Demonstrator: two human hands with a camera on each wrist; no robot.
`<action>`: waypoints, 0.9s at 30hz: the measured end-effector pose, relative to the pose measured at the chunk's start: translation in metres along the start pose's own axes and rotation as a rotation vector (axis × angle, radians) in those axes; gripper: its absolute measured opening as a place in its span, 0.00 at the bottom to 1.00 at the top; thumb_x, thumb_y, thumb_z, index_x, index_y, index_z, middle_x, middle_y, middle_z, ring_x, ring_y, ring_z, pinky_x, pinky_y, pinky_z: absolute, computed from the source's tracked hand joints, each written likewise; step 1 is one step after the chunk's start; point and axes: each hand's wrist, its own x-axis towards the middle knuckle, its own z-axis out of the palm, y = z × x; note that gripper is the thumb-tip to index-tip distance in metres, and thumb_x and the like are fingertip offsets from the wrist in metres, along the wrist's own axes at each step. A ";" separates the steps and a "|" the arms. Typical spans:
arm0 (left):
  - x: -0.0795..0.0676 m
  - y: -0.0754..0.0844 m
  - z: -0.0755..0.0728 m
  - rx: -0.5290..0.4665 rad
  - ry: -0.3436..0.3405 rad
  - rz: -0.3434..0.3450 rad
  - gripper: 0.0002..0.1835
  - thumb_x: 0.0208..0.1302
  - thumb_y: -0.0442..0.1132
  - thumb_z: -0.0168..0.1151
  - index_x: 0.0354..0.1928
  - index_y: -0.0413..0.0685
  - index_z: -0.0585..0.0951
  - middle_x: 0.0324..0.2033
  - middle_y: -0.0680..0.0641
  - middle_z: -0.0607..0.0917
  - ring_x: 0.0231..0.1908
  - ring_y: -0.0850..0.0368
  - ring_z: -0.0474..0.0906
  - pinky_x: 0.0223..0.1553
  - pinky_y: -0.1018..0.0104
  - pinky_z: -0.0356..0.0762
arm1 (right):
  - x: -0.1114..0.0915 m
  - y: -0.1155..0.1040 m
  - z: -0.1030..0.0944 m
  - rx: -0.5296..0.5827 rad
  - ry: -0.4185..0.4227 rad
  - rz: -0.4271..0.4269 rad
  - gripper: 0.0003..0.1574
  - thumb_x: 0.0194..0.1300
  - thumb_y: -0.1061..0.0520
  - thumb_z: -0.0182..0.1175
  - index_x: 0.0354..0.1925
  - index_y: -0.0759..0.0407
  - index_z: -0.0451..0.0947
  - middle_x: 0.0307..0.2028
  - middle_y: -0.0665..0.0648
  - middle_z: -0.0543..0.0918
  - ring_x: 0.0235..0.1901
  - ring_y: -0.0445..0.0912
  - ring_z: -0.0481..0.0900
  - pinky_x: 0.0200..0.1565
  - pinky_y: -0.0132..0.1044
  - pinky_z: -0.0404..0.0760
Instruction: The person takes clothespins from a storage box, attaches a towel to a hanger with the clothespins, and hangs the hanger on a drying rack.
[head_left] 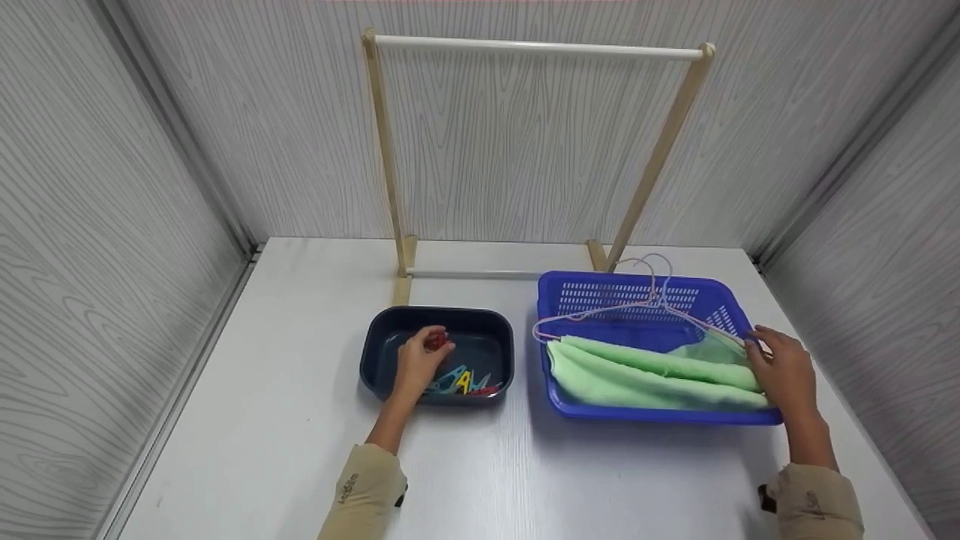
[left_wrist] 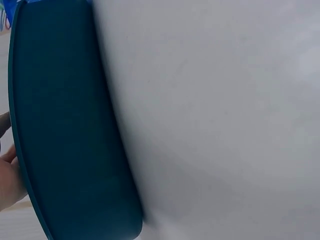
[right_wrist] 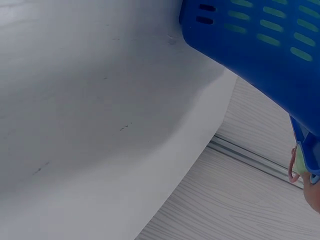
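Observation:
My left hand [head_left: 420, 360] reaches over a dark blue basin [head_left: 382, 311], thumb and fingertips pinching a small red clothespin [head_left: 435, 341]. Below it in the basin lie several clothespins [head_left: 463, 382], blue, yellow and red. At the right end of a blue basket [head_left: 660, 415], my right hand [head_left: 786, 371] pinches the end of a clothes hanger [head_left: 720, 332] close to the rim. Light green cloth [head_left: 645, 379] lies folded in the basket, in front of thin pink and pale hangers. The left wrist view shows mainly the basin's outer wall [left_wrist: 65, 120].
A wooden rack [head_left: 386, 150] with a white top rod [head_left: 540, 47] stands behind the basin and basket. Grey wood-grain panels [head_left: 75, 225] enclose the white table [head_left: 285, 360] at the back and both sides.

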 end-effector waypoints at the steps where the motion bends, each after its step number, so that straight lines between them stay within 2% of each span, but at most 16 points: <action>1: 0.000 0.000 0.000 0.001 -0.001 0.005 0.16 0.54 0.33 0.67 0.45 0.35 0.79 0.35 0.41 0.83 0.33 0.50 0.80 0.36 0.58 0.77 | -0.001 -0.001 0.000 0.003 0.055 -0.020 0.14 0.62 0.62 0.58 0.41 0.73 0.78 0.46 0.70 0.76 0.47 0.66 0.69 0.48 0.58 0.65; 4: -0.001 0.001 -0.001 0.001 -0.005 0.016 0.16 0.54 0.34 0.67 0.45 0.35 0.79 0.36 0.42 0.83 0.35 0.50 0.79 0.37 0.58 0.76 | -0.006 -0.003 0.000 0.010 0.169 -0.077 0.09 0.57 0.66 0.61 0.35 0.74 0.79 0.40 0.69 0.79 0.42 0.65 0.71 0.46 0.56 0.65; 6: -0.001 0.001 -0.001 0.005 -0.002 0.022 0.16 0.54 0.34 0.67 0.45 0.36 0.79 0.37 0.42 0.83 0.36 0.50 0.78 0.38 0.57 0.76 | -0.009 -0.005 -0.001 0.017 0.184 -0.097 0.07 0.54 0.67 0.62 0.32 0.73 0.79 0.37 0.69 0.79 0.40 0.65 0.71 0.44 0.56 0.64; 8: -0.001 0.001 -0.001 -0.003 -0.003 0.021 0.16 0.54 0.34 0.67 0.45 0.35 0.79 0.37 0.42 0.83 0.37 0.50 0.78 0.38 0.57 0.75 | -0.013 -0.008 -0.002 0.011 0.148 -0.094 0.07 0.54 0.67 0.62 0.32 0.72 0.79 0.36 0.69 0.79 0.40 0.65 0.71 0.43 0.59 0.64; 12: -0.001 0.001 -0.002 -0.014 -0.002 0.021 0.16 0.53 0.32 0.67 0.45 0.35 0.79 0.36 0.42 0.83 0.37 0.49 0.78 0.38 0.57 0.76 | -0.018 -0.015 -0.004 -0.023 0.024 -0.063 0.10 0.57 0.63 0.60 0.34 0.72 0.80 0.39 0.70 0.79 0.42 0.66 0.71 0.43 0.64 0.63; 17: 0.000 0.002 -0.001 -0.031 -0.012 0.022 0.17 0.53 0.32 0.67 0.45 0.34 0.79 0.37 0.42 0.83 0.37 0.50 0.78 0.38 0.58 0.76 | -0.019 -0.019 -0.009 -0.060 -0.077 -0.043 0.11 0.61 0.62 0.58 0.35 0.72 0.80 0.43 0.70 0.77 0.44 0.68 0.69 0.45 0.64 0.61; 20: 0.000 0.003 -0.001 -0.053 -0.018 0.021 0.17 0.53 0.32 0.67 0.45 0.33 0.78 0.37 0.42 0.83 0.38 0.50 0.78 0.39 0.58 0.76 | -0.019 -0.019 -0.011 -0.068 -0.078 -0.052 0.10 0.61 0.63 0.58 0.36 0.72 0.79 0.43 0.71 0.77 0.43 0.68 0.70 0.44 0.64 0.61; 23: 0.000 0.005 -0.001 -0.071 -0.023 0.018 0.16 0.54 0.31 0.67 0.45 0.33 0.78 0.38 0.42 0.82 0.39 0.50 0.78 0.39 0.59 0.76 | -0.021 -0.020 -0.012 -0.064 -0.043 -0.042 0.09 0.63 0.63 0.57 0.38 0.70 0.77 0.41 0.72 0.77 0.41 0.68 0.71 0.43 0.64 0.62; 27: 0.000 0.007 -0.002 -0.074 -0.031 0.021 0.17 0.54 0.32 0.66 0.46 0.33 0.78 0.39 0.41 0.82 0.39 0.50 0.78 0.38 0.59 0.76 | -0.027 -0.019 -0.014 -0.042 0.027 0.038 0.10 0.67 0.61 0.53 0.41 0.68 0.76 0.39 0.71 0.77 0.39 0.68 0.71 0.41 0.62 0.62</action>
